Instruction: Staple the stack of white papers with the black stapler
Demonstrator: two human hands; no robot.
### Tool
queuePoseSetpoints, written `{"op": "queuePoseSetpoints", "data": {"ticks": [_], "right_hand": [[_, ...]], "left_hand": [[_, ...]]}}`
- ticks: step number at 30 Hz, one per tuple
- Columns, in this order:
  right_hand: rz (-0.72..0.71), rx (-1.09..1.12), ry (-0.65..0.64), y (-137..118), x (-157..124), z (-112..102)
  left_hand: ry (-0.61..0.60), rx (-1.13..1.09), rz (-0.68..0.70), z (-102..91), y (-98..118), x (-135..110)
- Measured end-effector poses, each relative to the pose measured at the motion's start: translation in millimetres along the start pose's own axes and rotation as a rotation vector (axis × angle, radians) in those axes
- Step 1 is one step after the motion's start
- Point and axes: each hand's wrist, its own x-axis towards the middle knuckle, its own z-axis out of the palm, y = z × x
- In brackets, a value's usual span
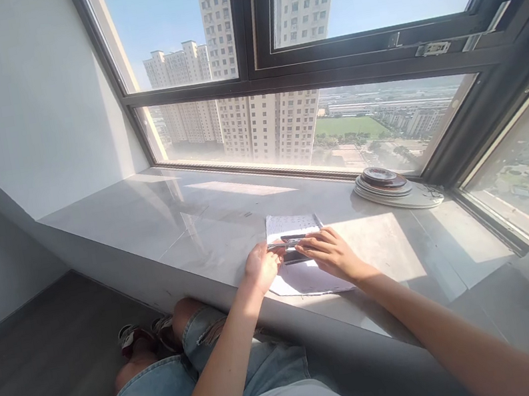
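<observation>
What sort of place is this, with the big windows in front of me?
Probably an upper-floor room in a high-rise, at a bay window: a deep, smooth sill runs beneath the dark window frame, and outside, a green field lies well below.

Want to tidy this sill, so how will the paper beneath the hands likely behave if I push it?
The paper would probably bend easily, since it looks thin. It may slide readily, as the sill around it looks smooth and glossy. Lying flat, it seems unlikely to roll or tip.
</observation>
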Motion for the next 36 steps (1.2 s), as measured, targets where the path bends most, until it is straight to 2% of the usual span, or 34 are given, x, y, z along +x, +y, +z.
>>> {"op": "queuePoseSetpoints", "data": {"ticks": [4, 9, 12, 17, 23, 27, 31, 36], "right_hand": [[0.029, -0.017, 0.027, -0.4, 1.3, -1.8], [0.099, -0.036, 0.023, -0.3, 1.5, -2.6], [0.171, -0.014, 0.096, 0.1, 0.3, 0.4], [0.447, 0.107, 0.257, 1.0, 0.8, 4.5], [0.773, 0.418, 0.254, 2.7, -1.3, 13.3], [0.994, 0.583, 0.280, 1.8, -3.4, 20.3], [1.010, 0.712, 0.201, 1.4, -3.2, 23.5], [0.989, 0.729, 0.133, 1.4, -0.9, 23.3]], "left_hand": [[-0.043, -0.209, -0.101, 1.3, 4.1, -0.8], [-0.062, -0.379, -0.119, 1.5, 4.5, -0.6], [-0.051, -0.498, -0.120, 0.1, 1.4, -1.0], [0.011, -0.578, -0.129, 3.9, 4.5, -6.0], [0.083, -0.588, -0.140, 7.5, 9.0, -7.7], [0.068, -0.608, -0.189, 4.1, 8.8, -6.2], [-0.064, -0.627, -0.185, 2.2, 10.4, -6.7], [-0.171, -0.592, -0.170, 0.9, 13.9, -10.2]]}}
